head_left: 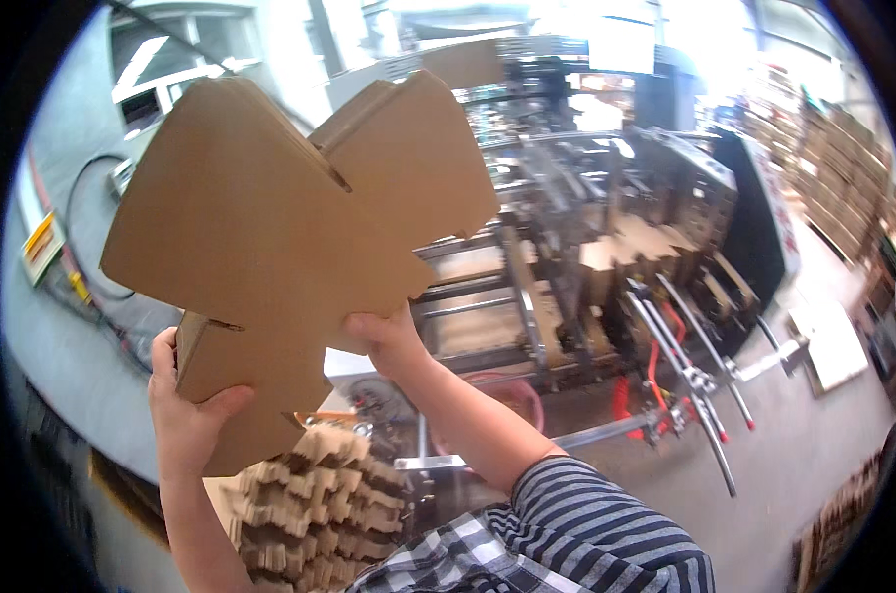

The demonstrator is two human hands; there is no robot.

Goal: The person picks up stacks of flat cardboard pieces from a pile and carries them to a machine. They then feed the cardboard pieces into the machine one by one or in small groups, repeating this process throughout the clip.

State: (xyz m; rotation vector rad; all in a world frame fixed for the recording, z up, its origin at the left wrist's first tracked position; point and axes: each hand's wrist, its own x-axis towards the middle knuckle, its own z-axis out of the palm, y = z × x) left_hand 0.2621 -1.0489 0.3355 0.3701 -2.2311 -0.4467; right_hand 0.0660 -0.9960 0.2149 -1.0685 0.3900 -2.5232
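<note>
A thick stack of brown die-cut cardboard blanks (pixel 270 217) is lifted in front of me, tilted, with slots and angled flaps along its outline. My left hand (pixel 189 413) grips its lower left edge, thumb on the near face and fingers around the side. On the lower right edge, my right hand (pixel 387 338) is closed too, its thumb pressed on the face and its other fingers partly hidden behind the cardboard. Below the held stack stand piles of similar cardboard blanks (pixel 315 499), their notched edges showing.
A metal machine (pixel 567 247) with rails and rods fills the centre and right, with cardboard blanks (pixel 636 242) in its feed area. Metal rods (pixel 700 395) stick out toward me. Cardboard stacks (pixel 838 168) stand at the far right. A pink basin (pixel 497 400) sits under the machine.
</note>
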